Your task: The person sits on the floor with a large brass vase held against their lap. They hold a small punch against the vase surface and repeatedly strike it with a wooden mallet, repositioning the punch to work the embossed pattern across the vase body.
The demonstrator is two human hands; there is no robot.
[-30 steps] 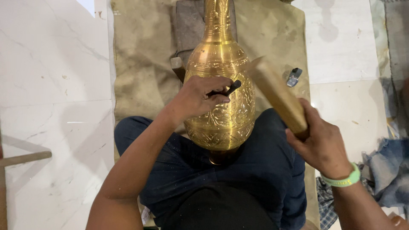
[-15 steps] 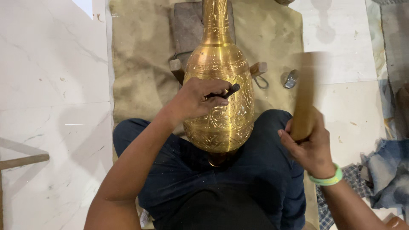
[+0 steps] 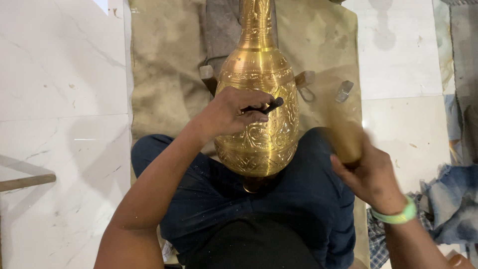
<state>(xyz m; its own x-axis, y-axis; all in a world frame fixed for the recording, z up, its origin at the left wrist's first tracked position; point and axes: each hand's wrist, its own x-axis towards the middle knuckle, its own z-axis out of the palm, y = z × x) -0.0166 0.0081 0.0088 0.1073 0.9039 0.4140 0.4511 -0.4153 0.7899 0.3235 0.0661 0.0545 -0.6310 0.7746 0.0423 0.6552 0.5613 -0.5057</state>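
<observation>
Across the person's lap lies a large engraved brass vase (image 3: 259, 119), neck pointing away over a tan cloth (image 3: 164, 65); left hand (image 3: 231, 112) pinches a dark chisel (image 3: 264, 106) against its belly; right hand (image 3: 371, 174), wearing a green wristband (image 3: 396, 215), grips a blurred wooden mallet (image 3: 343, 142).
</observation>
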